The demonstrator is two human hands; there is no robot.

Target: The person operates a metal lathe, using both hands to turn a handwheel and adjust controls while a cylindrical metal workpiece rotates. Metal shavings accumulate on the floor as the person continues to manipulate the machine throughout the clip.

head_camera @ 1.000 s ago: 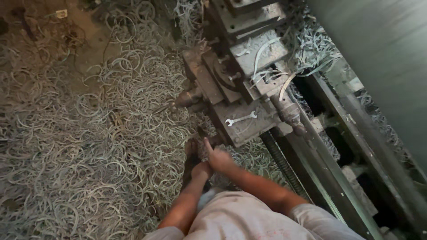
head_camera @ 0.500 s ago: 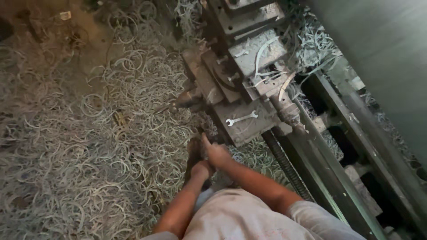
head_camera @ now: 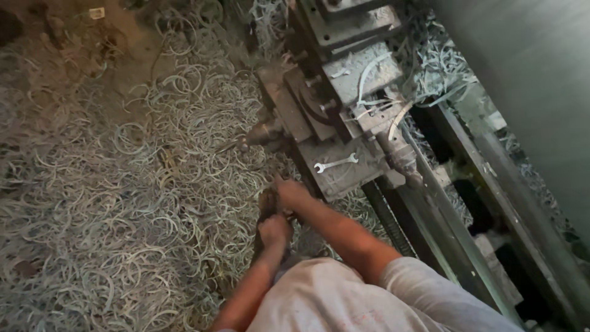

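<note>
Since the earlier frames both hands have drawn slightly closer together and shifted a little lower in view; the machine and floor litter lie as before.

Left hand is closed in a fist around the lower part of a dark, worn handwheel on the front of the lathe carriage. Right hand sits just above it, fingers curled over the upper edge of the same handwheel; the grip looks closed, though the fingertips are hidden behind the wheel. The two hands are nearly touching. Both forearms run down to a light-coloured shirt at the bottom edge.

Handwheel location: at the near left face of the carriage, just beside the floor litter, below the flat grey top of the carriage.

On that flat top lies a small double-ended open spanner, silver, tilted, well clear of the hands. Past it stands the tool post, with pale curled swarf draped over it. A second handle sticks out leftward from the carriage further up. Bed rails run diagonally to the lower right.

Floor to the left is covered in pale curled metal shavings.
</note>
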